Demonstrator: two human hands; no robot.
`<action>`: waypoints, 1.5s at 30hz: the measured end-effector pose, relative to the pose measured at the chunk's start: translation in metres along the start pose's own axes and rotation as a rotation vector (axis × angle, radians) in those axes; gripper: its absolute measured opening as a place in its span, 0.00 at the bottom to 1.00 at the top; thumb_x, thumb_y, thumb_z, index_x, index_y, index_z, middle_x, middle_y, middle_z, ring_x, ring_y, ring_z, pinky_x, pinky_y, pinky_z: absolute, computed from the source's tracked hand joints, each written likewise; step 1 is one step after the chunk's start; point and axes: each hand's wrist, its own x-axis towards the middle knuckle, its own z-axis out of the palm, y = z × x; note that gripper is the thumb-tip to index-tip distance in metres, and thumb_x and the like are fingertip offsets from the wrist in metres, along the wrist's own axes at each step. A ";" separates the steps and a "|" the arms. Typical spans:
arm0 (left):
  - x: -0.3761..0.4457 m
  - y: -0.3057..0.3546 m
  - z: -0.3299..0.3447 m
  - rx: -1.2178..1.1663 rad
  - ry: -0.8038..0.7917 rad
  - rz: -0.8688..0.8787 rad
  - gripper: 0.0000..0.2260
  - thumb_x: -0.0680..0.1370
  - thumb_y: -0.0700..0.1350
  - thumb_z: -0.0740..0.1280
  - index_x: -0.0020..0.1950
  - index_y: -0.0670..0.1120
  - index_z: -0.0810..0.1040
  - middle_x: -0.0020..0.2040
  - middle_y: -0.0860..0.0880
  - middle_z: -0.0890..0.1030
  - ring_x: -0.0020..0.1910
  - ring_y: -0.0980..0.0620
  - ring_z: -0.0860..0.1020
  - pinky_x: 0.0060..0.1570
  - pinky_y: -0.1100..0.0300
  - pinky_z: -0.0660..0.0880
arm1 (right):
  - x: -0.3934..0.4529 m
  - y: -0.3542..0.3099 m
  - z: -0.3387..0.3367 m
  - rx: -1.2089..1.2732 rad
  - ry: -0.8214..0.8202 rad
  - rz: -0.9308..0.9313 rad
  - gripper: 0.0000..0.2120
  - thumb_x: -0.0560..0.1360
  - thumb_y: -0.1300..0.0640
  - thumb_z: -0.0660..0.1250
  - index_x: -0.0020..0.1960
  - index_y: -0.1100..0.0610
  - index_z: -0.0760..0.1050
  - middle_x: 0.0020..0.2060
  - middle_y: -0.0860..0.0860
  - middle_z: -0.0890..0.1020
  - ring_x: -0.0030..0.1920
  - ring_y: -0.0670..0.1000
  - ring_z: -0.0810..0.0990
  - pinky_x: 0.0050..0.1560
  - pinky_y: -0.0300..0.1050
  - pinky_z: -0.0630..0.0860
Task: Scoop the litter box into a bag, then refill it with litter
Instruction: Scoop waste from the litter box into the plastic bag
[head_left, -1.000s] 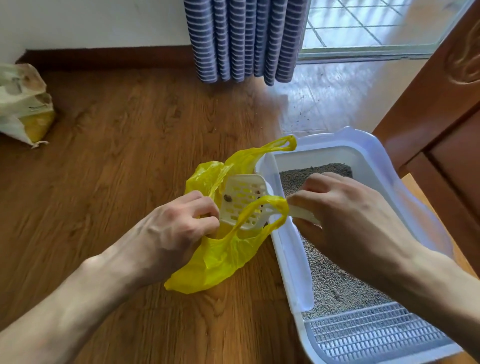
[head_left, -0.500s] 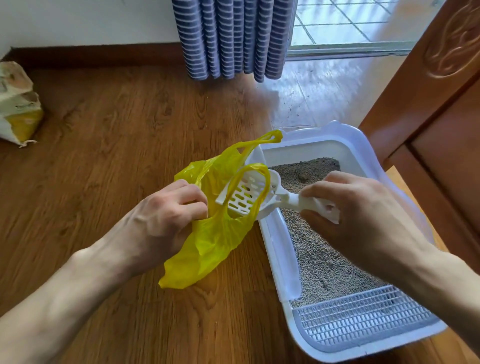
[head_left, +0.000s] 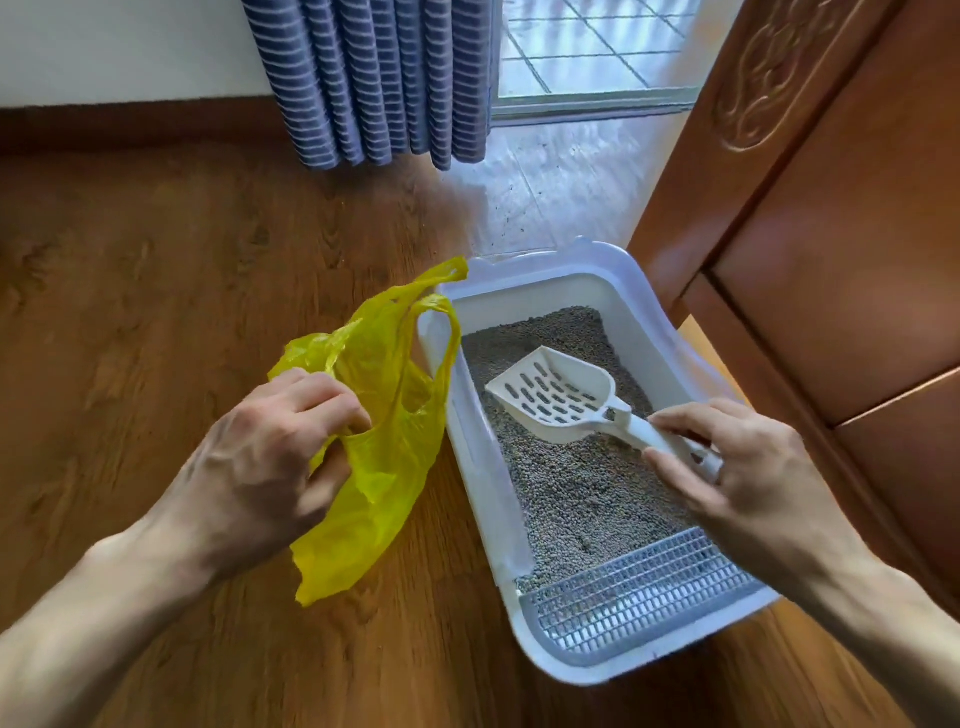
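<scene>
The litter box (head_left: 530, 306) is sitting on the wooden floor (head_left: 156, 312), and everything else is arranged around it. The right hand (head_left: 748, 467) is gripping the handle of the scoop (head_left: 558, 397), fingers (head_left: 680, 418) and thumb curled round it, and is holding the slotted head over the litter (head_left: 582, 483) in the box's far half. The head is looking empty; whether its underside is touching the grains cannot be told.

Just to the left of the box, the left hand (head_left: 275, 457) is pinching the mouth of the bag (head_left: 384, 415), its fingers bunched in the yellow plastic, with one handle loop draping against the box's left rim. The bag is hanging slack and almost flat, so it is probably holding very little so far.

Judging from this, the scooping stage is underway but not finished: the litter is still lying grey and fairly even across the box, right up to the grid (head_left: 639, 597) at its near end, and no obvious clumps are showing. Further passes are probably needed. The refill is not yet begun, and no fresh litter supply is appearing anywhere around the box.
</scene>
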 end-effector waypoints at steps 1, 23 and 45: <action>0.002 0.003 0.003 -0.006 0.003 0.000 0.13 0.74 0.48 0.61 0.52 0.45 0.81 0.51 0.49 0.81 0.52 0.44 0.79 0.50 0.44 0.80 | -0.003 0.006 -0.002 -0.020 -0.009 0.027 0.09 0.71 0.51 0.71 0.51 0.51 0.81 0.42 0.46 0.82 0.41 0.46 0.81 0.45 0.51 0.79; 0.027 0.004 0.029 -0.093 0.009 0.064 0.10 0.75 0.48 0.61 0.49 0.46 0.80 0.51 0.54 0.79 0.51 0.50 0.77 0.50 0.52 0.77 | 0.031 0.032 -0.005 -0.313 -0.100 0.314 0.06 0.68 0.47 0.68 0.40 0.49 0.80 0.36 0.47 0.82 0.37 0.54 0.81 0.39 0.49 0.79; 0.031 0.001 0.039 -0.083 -0.054 0.116 0.09 0.74 0.47 0.61 0.48 0.48 0.79 0.51 0.55 0.78 0.51 0.51 0.78 0.49 0.56 0.74 | 0.092 0.019 0.065 -0.307 -0.026 0.154 0.11 0.78 0.53 0.63 0.37 0.51 0.68 0.37 0.50 0.73 0.35 0.53 0.73 0.37 0.44 0.67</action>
